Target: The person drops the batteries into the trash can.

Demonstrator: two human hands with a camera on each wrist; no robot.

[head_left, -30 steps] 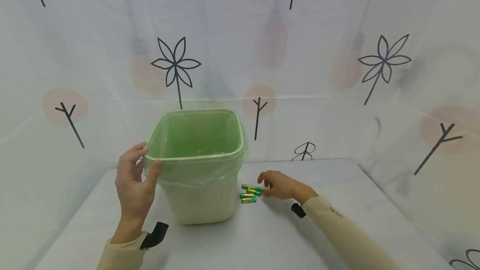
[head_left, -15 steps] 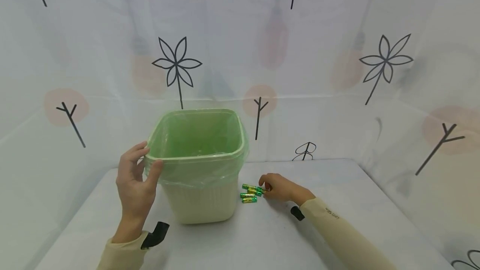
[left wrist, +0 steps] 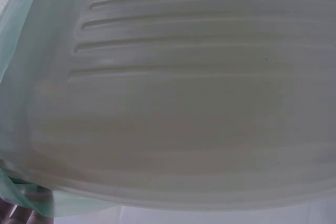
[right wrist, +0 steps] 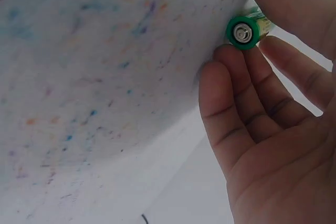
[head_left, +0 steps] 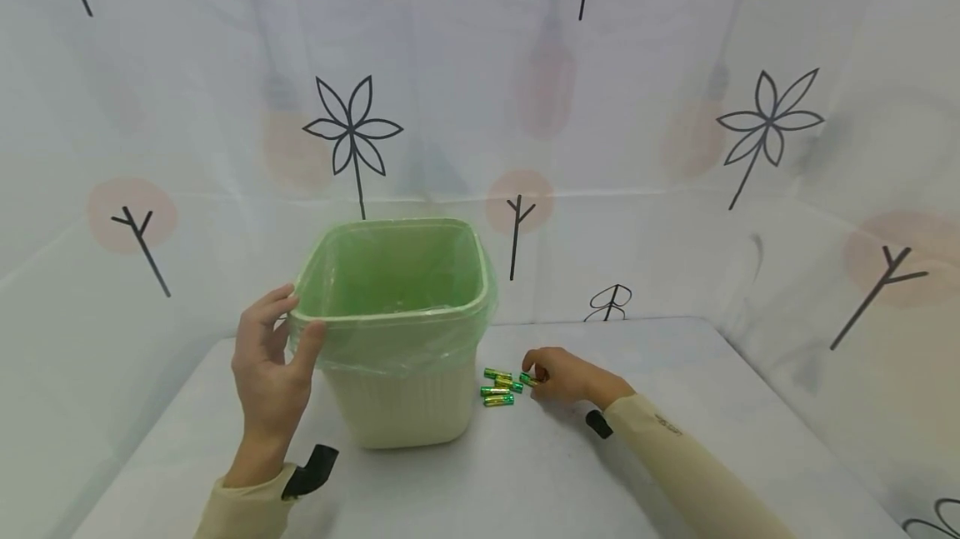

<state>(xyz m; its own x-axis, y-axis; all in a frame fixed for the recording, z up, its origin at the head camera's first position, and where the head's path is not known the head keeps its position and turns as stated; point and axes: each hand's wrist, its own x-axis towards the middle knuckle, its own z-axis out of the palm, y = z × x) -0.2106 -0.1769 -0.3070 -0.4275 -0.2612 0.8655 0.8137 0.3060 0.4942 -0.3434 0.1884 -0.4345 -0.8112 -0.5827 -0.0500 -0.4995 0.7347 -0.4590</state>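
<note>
A pale green trash bin (head_left: 405, 410), lined with a clear green plastic bag (head_left: 420, 347), stands upright on the white table. My left hand (head_left: 272, 364) holds its near left corner, thumb on the front of the rim and fingers at the side. The left wrist view is filled by the bin's ribbed wall (left wrist: 199, 114), with fingertips low in the corner. To the bin's right, my right hand (head_left: 564, 374) pinches a green and gold battery (head_left: 528, 379). In the right wrist view that battery (right wrist: 243, 32) shows its metal end between thumb and fingers. Several like batteries (head_left: 497, 391) lie beside the bin.
The white table (head_left: 600, 472) reaches back to a white cloth wall (head_left: 450, 106) printed with leaves and twigs. More cloth hangs at both sides. A black wrist camera mount (head_left: 311, 471) sits on the left sleeve, another (head_left: 597, 423) on the right.
My right hand has taken one battery and drawn it slightly right, apart from the others. The left hand and the bin stay where they were.
</note>
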